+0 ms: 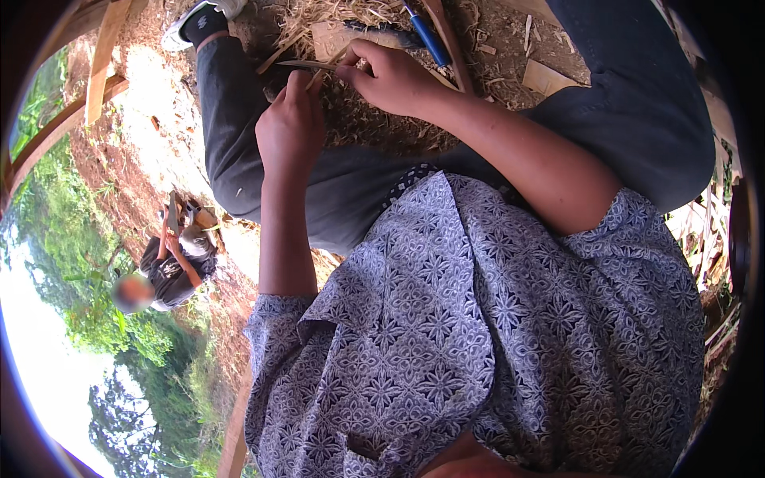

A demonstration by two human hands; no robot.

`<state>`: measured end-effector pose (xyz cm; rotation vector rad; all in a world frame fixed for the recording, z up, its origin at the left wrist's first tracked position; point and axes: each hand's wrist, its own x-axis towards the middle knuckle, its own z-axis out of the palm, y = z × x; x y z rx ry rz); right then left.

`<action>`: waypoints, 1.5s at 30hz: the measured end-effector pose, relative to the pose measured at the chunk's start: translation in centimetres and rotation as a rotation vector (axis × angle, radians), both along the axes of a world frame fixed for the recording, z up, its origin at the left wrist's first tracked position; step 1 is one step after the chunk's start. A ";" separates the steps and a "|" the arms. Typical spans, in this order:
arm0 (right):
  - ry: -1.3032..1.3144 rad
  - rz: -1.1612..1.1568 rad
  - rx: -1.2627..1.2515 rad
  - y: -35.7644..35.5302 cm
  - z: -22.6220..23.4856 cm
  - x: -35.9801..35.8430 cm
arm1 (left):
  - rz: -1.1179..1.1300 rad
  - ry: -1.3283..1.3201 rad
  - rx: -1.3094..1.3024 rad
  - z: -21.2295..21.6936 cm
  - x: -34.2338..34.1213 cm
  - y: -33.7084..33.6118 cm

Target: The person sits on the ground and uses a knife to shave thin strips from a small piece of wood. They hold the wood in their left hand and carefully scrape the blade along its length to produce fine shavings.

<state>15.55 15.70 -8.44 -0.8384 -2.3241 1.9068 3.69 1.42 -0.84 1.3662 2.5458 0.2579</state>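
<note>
My right hand point(390, 80) is closed, thumb and fingers pinched round a slim knife point(309, 63) whose narrow grey blade points left. Just left and nearer, my left hand point(291, 127) is closed on a thin wood strip point(316, 83), its upper end showing by the fingertips. The blade lies right above the left fingertips; whether it touches the strip I cannot tell. Beyond the hands a flat wood piece point(331, 40) rests among pale wood shavings point(303, 17). A tool with a blue handle point(430, 40) lies past my right hand, near a dark object point(381, 36).
My bent legs in dark trousers point(239, 119) frame the work spot on both sides. A curved brown wood piece point(451, 48) and a wood offcut point(548, 78) lie ahead right. Wooden poles point(103, 60) stand at left. Another person point(179, 263) sits farther off on the slope.
</note>
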 end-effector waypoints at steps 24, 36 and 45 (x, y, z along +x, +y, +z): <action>0.093 -0.010 0.016 -0.9 1.1 -0.3 | -0.034 0.094 -0.027 0.1 -0.4 -0.1; -0.068 0.025 -0.045 0.1 0.6 0.3 | -0.038 0.097 -0.054 0.4 0.0 0.2; -0.057 0.080 -0.047 -0.1 1.7 0.0 | -0.050 0.085 -0.029 0.6 0.4 0.1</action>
